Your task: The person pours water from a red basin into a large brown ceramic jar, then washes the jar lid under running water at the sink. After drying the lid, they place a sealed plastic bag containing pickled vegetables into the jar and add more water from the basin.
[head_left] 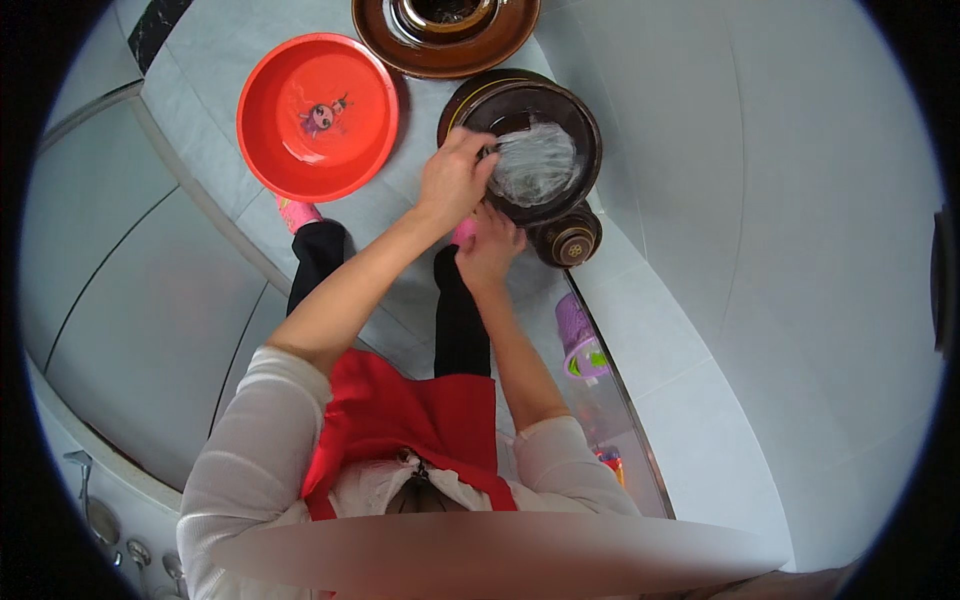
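Note:
A dark brown glazed ceramic crock (588, 142) stands in front of me to the right. Crumpled clear plastic film (536, 165) lies across the middle of its wide rim. My left hand (454, 176) is at the rim's near left side, with thumb and fingers bent beside the film's edge. Lower down, my right hand (491, 244) reaches to the front of the rim, its fingertips close to the crock's wall. Whether either hand pinches something is too small to tell. A small dark brown lid (574, 244) with a flower-marked knob rests against the crock's near right side.
A red plastic basin (259, 112) with a cartoon print stands on the tiled floor (214, 142) to the left. Behind is a second brown glazed jar (375, 45). A purple basket (576, 322) lies by the ledge (660, 345) at right. Pink slippers (296, 214) are below the basin.

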The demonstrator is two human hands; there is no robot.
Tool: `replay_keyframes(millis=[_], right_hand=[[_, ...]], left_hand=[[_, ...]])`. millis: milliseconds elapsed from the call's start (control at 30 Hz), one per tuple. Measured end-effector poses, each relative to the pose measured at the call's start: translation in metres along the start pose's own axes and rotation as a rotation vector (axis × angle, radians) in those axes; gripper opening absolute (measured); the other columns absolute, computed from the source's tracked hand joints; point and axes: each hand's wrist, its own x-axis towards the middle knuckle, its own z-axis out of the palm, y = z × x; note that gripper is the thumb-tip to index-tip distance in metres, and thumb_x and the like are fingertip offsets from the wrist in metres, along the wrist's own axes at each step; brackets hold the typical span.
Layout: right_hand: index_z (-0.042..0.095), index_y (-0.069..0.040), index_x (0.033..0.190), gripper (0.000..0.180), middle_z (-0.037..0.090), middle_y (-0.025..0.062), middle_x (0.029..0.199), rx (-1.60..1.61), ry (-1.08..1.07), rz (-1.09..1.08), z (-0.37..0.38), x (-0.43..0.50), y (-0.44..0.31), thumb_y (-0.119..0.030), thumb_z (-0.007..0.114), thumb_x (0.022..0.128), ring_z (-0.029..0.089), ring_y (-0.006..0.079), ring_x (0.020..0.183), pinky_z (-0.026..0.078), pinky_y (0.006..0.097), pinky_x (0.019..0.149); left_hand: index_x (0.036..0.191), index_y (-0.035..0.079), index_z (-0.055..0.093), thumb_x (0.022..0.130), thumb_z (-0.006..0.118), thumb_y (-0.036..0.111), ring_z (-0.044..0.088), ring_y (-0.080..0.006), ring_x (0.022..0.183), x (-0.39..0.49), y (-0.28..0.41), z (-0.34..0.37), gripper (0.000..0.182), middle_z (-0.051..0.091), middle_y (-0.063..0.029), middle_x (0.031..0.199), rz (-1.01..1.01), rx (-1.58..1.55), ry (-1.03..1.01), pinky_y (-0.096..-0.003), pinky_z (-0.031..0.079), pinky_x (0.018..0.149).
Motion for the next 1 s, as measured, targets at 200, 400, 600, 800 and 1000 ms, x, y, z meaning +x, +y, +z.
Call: replay_keyframes(millis=[200,400,600,800,1000], right_hand=[[0.064,-0.006,0.103,0.031,0.056,0.0156,0.112,0.1,0.321,0.019,-0.062,0.037,0.064,-0.001,0.06,0.073,0.052,0.0346,0.104,0.04,0.048,0.086],[0.06,-0.009,0.122,0.05,0.056,0.0128,0.126,0.345,0.203,-0.313,-0.102,0.149,0.079,0.007,0.056,0.074,0.045,0.0325,0.124,0.035,0.0403,0.105],[0.061,-0.017,0.123,0.056,0.06,0.0028,0.123,0.193,-0.18,-0.468,-0.117,0.198,0.057,0.007,0.058,0.073,0.044,0.0285,0.125,0.03,0.0403,0.108],[0.066,-0.016,0.113,0.047,0.061,0.0048,0.092,0.118,-0.296,-0.469,-0.123,0.203,0.056,0.005,0.065,0.071,0.051,0.0264,0.106,0.037,0.0398,0.096],[0.065,-0.004,0.083,0.015,0.057,0.0096,0.088,0.205,-0.249,-0.414,-0.124,0.207,0.06,0.003,0.07,0.07,0.055,0.0285,0.089,0.046,0.0374,0.079]], left_hand=[[0.1,0.006,0.064,0.078,0.069,0.01,0.059,-0.0325,0.091,0.035,-0.007,0.029,0.022,0.06,-0.0123,0.087,0.075,0.251,-0.024,-0.0421,0.049,0.076],[0.089,0.004,0.056,0.082,0.061,0.003,0.057,-0.0367,0.088,0.039,-0.015,0.039,0.009,0.059,-0.0142,0.086,0.08,0.212,0.007,-0.0441,0.046,0.075],[0.088,0.002,0.052,0.085,0.056,0.001,0.056,-0.0384,0.086,0.039,-0.016,0.046,0.005,0.058,-0.0174,0.084,0.049,0.144,0.069,-0.0445,0.045,0.072],[0.092,0.002,0.054,0.084,0.062,0.004,0.056,-0.0354,0.081,0.035,-0.012,0.04,0.011,0.058,-0.0156,0.08,0.093,0.078,0.037,-0.0434,0.045,0.07],[0.09,0.003,0.058,0.075,0.071,0.005,0.054,-0.0315,0.075,0.027,-0.007,0.028,0.02,0.054,-0.0123,0.077,0.287,0.167,-0.064,-0.0402,0.044,0.066]])
